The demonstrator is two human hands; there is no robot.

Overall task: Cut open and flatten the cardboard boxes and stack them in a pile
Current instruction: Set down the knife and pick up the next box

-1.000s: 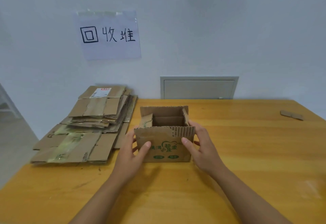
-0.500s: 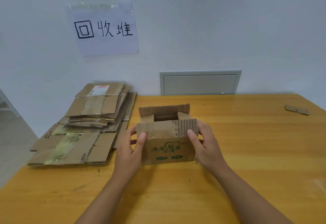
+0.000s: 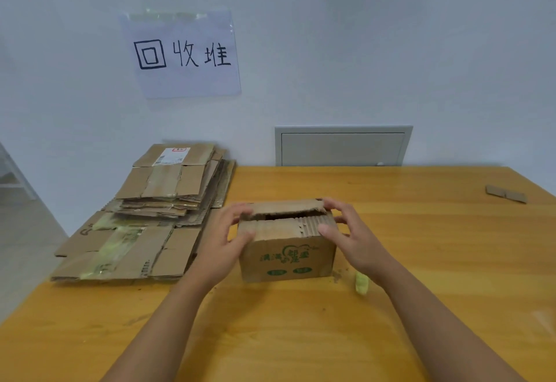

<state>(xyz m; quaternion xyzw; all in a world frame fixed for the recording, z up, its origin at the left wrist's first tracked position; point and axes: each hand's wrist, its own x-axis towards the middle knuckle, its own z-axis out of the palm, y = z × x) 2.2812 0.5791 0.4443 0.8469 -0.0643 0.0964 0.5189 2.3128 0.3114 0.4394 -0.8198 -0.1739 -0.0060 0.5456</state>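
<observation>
A: What is seen at the far left?

B: A pile of flattened cardboard (image 3: 144, 219) is stacked on the left end of the wooden table (image 3: 421, 231), against the wall. Strips of yellowish tape are seen on the bottom sheet, and a white label is carried by the top sheet. Above the pile, a paper sign (image 3: 182, 53) with handwritten characters is taped to the wall.

A: And next to the pile?

B: A small cardboard box (image 3: 287, 256) with green print on its near side is stood upright on the table, just right of the pile. Its left end is held by the left hand (image 3: 224, 244): the thumb is laid on the near top flap and the fingers are curled over toward the far flap. Both flaps are folded inward over the opening, with a narrow gap left between them.

A: The other side?

B: The right end is gripped in the same way by the right hand (image 3: 353, 238), thumb on the near flap, fingers curled onto the far one. A small yellow-green scrap (image 3: 362, 284) is seen on the table beside the right wrist. A grey panel (image 3: 343, 147) is set in the wall behind, and a small cardboard piece (image 3: 506, 194) lies near the far right edge.
</observation>
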